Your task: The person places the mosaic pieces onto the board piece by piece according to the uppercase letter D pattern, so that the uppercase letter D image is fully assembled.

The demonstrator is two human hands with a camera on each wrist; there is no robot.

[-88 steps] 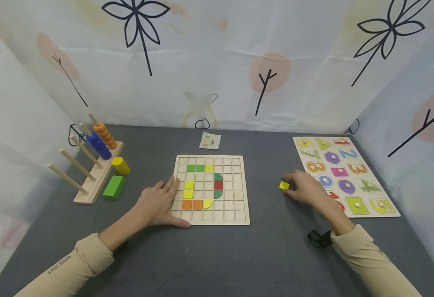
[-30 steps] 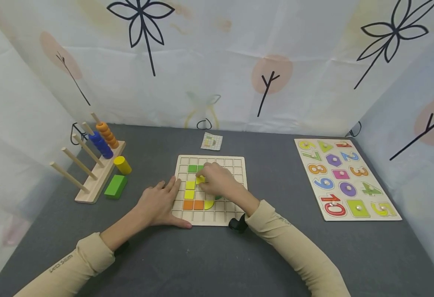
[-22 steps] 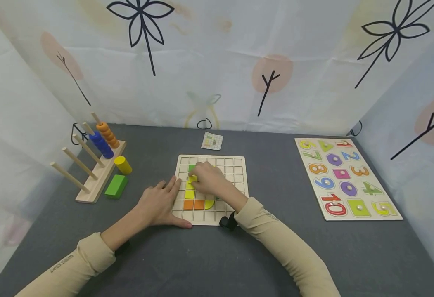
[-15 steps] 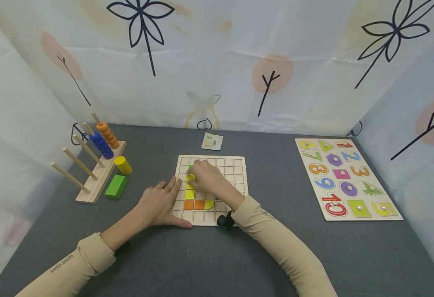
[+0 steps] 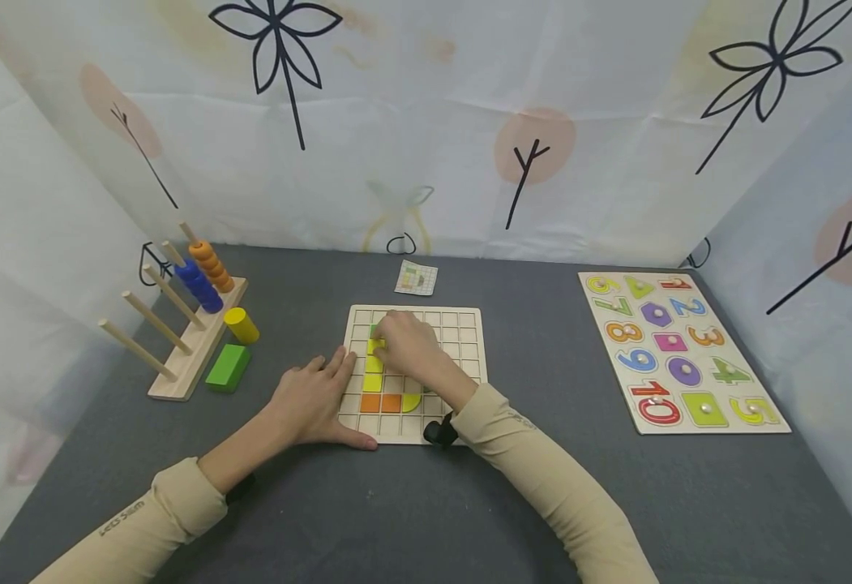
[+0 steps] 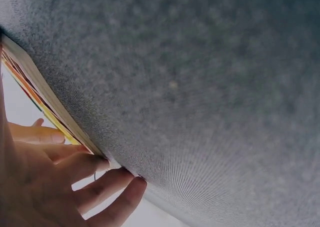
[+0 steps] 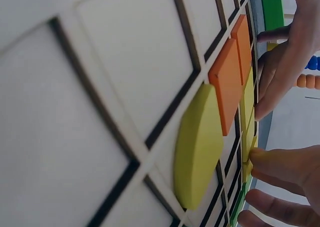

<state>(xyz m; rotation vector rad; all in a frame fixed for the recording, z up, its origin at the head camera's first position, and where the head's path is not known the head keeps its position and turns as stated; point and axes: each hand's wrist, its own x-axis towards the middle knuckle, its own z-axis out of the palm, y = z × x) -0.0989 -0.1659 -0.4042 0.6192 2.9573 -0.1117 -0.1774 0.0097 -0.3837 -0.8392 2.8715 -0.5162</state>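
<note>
A wooden grid board (image 5: pixel 462 341) lies in the middle of the table. My left hand (image 5: pixel 309 401) is spread along its left edge, thumb at the near corner. Over the upper left of the grid, my right hand (image 5: pixel 411 349) pinches a small yellow tile (image 5: pixel 377 345), low at the cell above a yellow square tile (image 5: pixel 373 363). Two orange tiles (image 5: pixel 380 402) and a yellow rounded tile (image 5: pixel 411 402) form a row below. My right hand hides most of the upper tiles. In the right wrist view, its fingertips are right at the yellow tile (image 7: pixel 247 170).
A small pattern card (image 5: pixel 416 277) lies behind the board. To the left stand a peg abacus (image 5: pixel 199 332), a yellow cylinder (image 5: pixel 241 324) and a green block (image 5: pixel 228 367). A number puzzle board (image 5: pixel 670 365) lies on the right.
My right hand has carried the yellow tile left, from near the number puzzle to the grid's left column, and lowered it there. My left hand has stayed on the board's edge.
</note>
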